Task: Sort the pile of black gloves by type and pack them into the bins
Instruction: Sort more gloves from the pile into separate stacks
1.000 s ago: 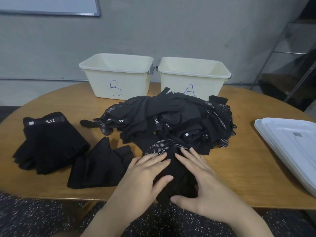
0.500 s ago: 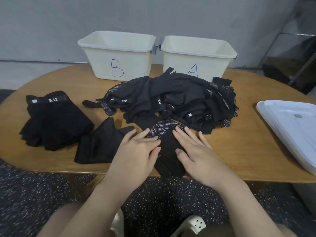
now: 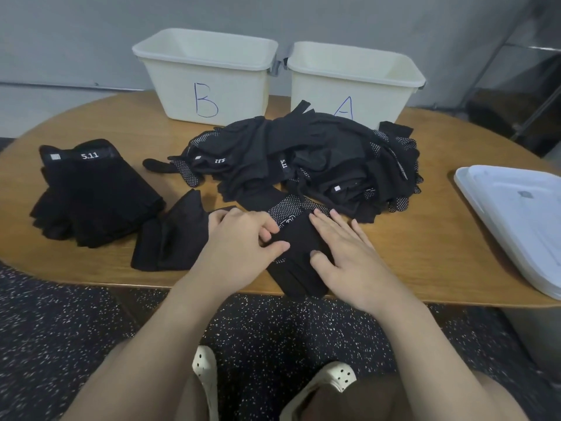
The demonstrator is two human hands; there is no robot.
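Note:
A black glove (image 3: 296, 238) with a white-dotted cuff lies flat near the table's front edge, its fingers reaching the edge. My left hand (image 3: 239, 247) pinches its left side between curled fingers and thumb. My right hand (image 3: 343, 247) presses flat on its right side, fingers straight. Just behind it sits the loose pile of black gloves (image 3: 303, 159). A stack of 5.11 gloves (image 3: 91, 192) lies at the left, with a smaller stack of plain black gloves (image 3: 170, 238) beside my left hand. White bin B (image 3: 206, 77) and white bin A (image 3: 355, 83) stand behind the pile; no gloves show in them.
White lids (image 3: 522, 214) lie stacked at the table's right end. The oval wooden table (image 3: 425, 238) has bare wood to the right of my right hand. A grey wall rises behind the bins, and dark shelving stands at the far right.
My left hand's fingers have curled from flat on the glove into a pinch on its left side. My right hand stays flat on the glove.

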